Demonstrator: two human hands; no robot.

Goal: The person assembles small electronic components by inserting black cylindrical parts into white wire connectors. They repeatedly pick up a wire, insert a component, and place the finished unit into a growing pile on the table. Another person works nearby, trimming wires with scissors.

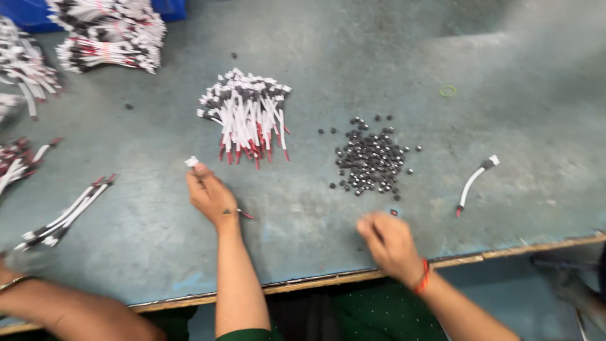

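Observation:
My left hand (211,196) rests on the grey-green table (353,57) and is closed around a short white cable (191,162); its white connector sticks out above my fingers and its red tip shows under my wrist. My right hand (388,240) is blurred near the table's front edge, fingers curled, just below a heap of small dark round parts (371,161). Whether it holds one of them I cannot tell. A pile of white cables with red tips and dark connectors (247,113) lies above my left hand.
A single white cable (475,182) lies at the right. More cable bundles (107,31) sit at the back left and along the left edge (66,213). Another person's forearm (57,309) is at the bottom left. A small green ring (447,90) lies far right.

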